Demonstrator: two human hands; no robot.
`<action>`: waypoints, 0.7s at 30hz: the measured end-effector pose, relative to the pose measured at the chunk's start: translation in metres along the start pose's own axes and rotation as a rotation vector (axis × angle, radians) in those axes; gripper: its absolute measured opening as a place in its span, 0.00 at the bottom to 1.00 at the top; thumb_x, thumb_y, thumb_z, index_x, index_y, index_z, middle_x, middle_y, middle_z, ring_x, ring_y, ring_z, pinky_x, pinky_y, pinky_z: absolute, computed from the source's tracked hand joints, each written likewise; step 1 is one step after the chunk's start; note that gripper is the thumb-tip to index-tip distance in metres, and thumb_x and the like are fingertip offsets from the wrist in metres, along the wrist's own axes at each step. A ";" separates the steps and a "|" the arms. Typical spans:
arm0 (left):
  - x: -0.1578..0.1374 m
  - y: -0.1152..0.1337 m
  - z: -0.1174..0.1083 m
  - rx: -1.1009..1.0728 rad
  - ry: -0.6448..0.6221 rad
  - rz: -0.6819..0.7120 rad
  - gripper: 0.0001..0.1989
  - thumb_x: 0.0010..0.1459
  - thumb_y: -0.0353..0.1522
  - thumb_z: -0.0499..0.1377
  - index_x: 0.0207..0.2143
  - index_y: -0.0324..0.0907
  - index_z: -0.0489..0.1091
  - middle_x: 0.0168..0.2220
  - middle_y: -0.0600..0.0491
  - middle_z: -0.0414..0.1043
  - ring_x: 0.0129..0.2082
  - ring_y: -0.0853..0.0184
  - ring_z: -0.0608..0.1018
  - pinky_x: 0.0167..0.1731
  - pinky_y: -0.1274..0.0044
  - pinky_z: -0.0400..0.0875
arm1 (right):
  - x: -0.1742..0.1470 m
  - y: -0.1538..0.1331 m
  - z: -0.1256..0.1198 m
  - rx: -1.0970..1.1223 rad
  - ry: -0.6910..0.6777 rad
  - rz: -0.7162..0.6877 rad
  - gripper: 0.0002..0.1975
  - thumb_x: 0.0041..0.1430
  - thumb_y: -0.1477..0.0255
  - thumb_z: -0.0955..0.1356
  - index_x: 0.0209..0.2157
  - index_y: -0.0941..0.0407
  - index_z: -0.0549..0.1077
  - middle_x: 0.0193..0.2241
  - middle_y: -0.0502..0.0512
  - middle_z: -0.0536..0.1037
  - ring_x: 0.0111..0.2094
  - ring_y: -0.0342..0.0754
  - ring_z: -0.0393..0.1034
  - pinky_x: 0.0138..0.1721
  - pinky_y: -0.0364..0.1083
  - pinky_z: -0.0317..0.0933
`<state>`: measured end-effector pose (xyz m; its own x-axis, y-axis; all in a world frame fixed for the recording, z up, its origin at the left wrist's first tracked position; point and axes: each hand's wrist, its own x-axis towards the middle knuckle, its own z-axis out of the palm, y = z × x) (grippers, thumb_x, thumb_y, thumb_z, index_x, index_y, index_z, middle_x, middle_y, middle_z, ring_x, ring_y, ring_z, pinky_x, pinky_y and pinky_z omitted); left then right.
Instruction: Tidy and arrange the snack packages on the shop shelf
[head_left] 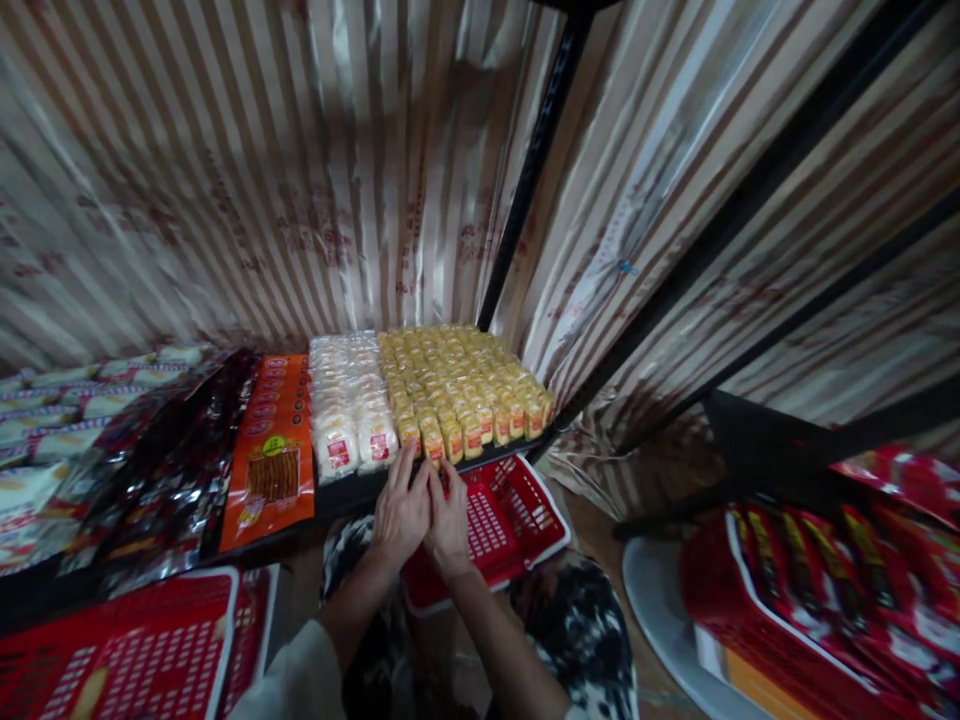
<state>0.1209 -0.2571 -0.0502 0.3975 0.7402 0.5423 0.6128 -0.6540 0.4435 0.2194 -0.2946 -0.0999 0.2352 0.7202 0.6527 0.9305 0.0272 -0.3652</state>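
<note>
Striped plastic sheeting (337,170) hangs either side of a black rack post (532,170), dark bars (739,215) slanting right of it, brown floor (596,525) below.

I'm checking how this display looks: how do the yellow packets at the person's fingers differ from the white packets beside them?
Front-row size: the yellow packets look narrower, the white packets broader.
Spread: the yellow packets fill many columns, the white packets show two in front.
Contact: the left hand and right hand reach the front yellow packets; neither is at the white packets.
Shared: shiny wrappers, red front markings.
</note>
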 end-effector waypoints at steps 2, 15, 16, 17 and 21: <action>0.000 0.000 0.005 0.003 0.011 0.003 0.20 0.61 0.27 0.50 0.54 0.42 0.69 0.65 0.45 0.57 0.66 0.58 0.58 0.62 0.61 0.59 | -0.001 0.002 0.004 0.015 -0.013 0.015 0.25 0.64 0.71 0.60 0.62 0.54 0.61 0.57 0.67 0.63 0.57 0.58 0.60 0.51 0.58 0.65; 0.003 -0.011 0.016 -0.081 0.030 -0.160 0.24 0.63 0.27 0.47 0.61 0.37 0.60 0.67 0.43 0.51 0.67 0.60 0.55 0.64 0.64 0.56 | 0.010 0.006 -0.002 0.047 -0.047 0.004 0.25 0.64 0.75 0.57 0.62 0.59 0.62 0.58 0.66 0.65 0.60 0.54 0.59 0.55 0.54 0.63; 0.003 -0.012 0.016 -0.097 0.027 -0.170 0.24 0.63 0.27 0.47 0.61 0.38 0.60 0.67 0.44 0.51 0.67 0.60 0.55 0.63 0.64 0.57 | 0.011 0.006 -0.003 0.047 -0.049 0.005 0.25 0.64 0.75 0.58 0.62 0.59 0.62 0.58 0.66 0.65 0.60 0.54 0.58 0.55 0.54 0.63; 0.003 -0.012 0.017 -0.110 0.023 -0.179 0.24 0.63 0.27 0.46 0.61 0.38 0.60 0.67 0.44 0.51 0.67 0.60 0.56 0.63 0.65 0.57 | 0.011 0.006 -0.003 0.045 -0.050 0.005 0.25 0.64 0.74 0.58 0.61 0.59 0.62 0.58 0.66 0.65 0.60 0.54 0.58 0.55 0.54 0.62; 0.004 -0.013 0.019 -0.123 0.021 -0.181 0.23 0.63 0.26 0.46 0.59 0.36 0.62 0.67 0.44 0.52 0.67 0.61 0.56 0.64 0.66 0.57 | 0.014 0.004 -0.002 0.036 -0.028 -0.002 0.24 0.63 0.74 0.59 0.61 0.59 0.64 0.58 0.66 0.66 0.59 0.54 0.59 0.55 0.54 0.62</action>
<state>0.1274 -0.2431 -0.0673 0.2730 0.8447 0.4604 0.5843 -0.5258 0.6182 0.2274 -0.2858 -0.0909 0.2250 0.7390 0.6351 0.9203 0.0529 -0.3877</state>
